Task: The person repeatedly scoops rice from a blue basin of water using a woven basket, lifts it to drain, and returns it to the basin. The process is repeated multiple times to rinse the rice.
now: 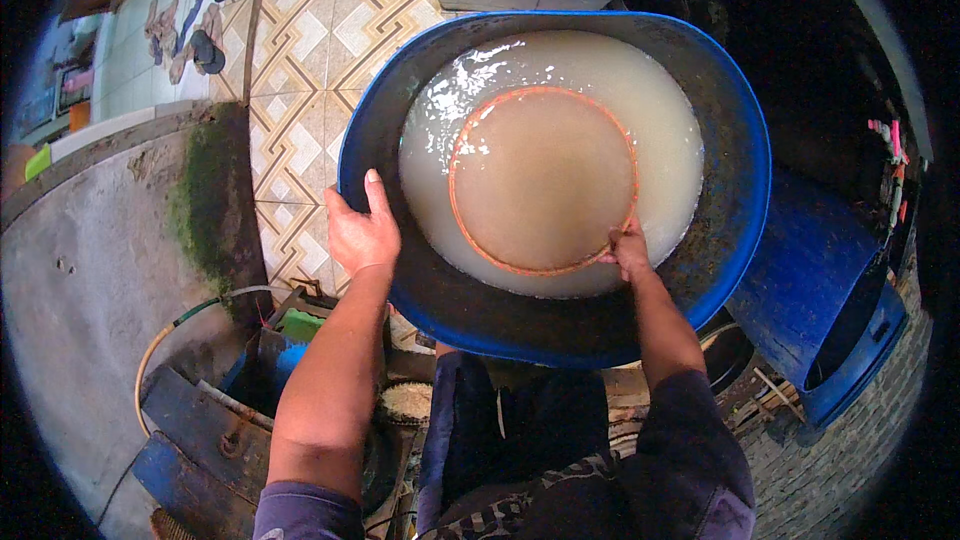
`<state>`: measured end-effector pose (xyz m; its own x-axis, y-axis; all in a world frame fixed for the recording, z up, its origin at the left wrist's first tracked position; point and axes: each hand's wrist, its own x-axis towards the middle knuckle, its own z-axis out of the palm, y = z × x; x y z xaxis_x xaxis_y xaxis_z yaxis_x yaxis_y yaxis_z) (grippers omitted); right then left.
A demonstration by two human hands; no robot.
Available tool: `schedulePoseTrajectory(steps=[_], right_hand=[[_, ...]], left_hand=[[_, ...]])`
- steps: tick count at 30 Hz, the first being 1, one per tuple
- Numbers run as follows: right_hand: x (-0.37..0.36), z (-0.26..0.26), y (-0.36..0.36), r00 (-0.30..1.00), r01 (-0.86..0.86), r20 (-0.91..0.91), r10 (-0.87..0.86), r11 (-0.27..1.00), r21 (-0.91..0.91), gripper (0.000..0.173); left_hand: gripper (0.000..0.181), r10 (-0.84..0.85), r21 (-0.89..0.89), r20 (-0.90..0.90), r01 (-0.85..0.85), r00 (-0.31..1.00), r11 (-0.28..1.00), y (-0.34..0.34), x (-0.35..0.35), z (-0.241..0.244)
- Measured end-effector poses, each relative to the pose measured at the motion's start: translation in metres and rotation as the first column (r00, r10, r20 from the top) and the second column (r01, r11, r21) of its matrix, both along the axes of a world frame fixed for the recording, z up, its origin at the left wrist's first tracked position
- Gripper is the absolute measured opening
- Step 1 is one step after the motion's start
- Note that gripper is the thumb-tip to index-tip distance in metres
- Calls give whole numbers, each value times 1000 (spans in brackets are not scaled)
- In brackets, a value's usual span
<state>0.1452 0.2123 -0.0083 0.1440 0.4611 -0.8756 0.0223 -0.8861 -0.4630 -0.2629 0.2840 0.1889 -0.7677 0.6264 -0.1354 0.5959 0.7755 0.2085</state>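
Observation:
A large blue plastic tub (731, 165) with a dark inner wall stands before me, holding cloudy, pale liquid (664, 135). Within it lies a round sieve (544, 180) with an orange rim; its mesh looks light brown under or at the liquid's surface. My right hand (630, 251) grips the sieve's rim at its lower right. At the tub's left side is my left hand (364, 232), its thumb raised over the inside of the wall and its other fingers at the outside. How firmly those fingers press on the tub is hidden.
Patterned floor tiles (296, 127) lie left of the tub, beside a mossy concrete wall (202, 195). A hose (150, 356) curves at lower left near blue containers. Another blue barrel (810, 277) lies at the right. Sandals (208, 52) rest on the tiles at upper left.

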Motion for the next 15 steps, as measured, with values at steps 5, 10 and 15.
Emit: schedulePoseTrajectory(steps=[5,10,15], right_hand=[[29,-3,-1,997,-77,-17,77,997,-19,51],[43,17,1,969,-157,180,169,985,-76,56],[92,-6,-5,825,-293,379,419,891,-348,41]], left_hand=[[66,7,22,-10,-7,1000,1000,0,0,-3],[70,-8,39,-13,8,1000,999,-3,-2,-5],[70,1,17,-44,0,999,1000,-3,-1,-7]])
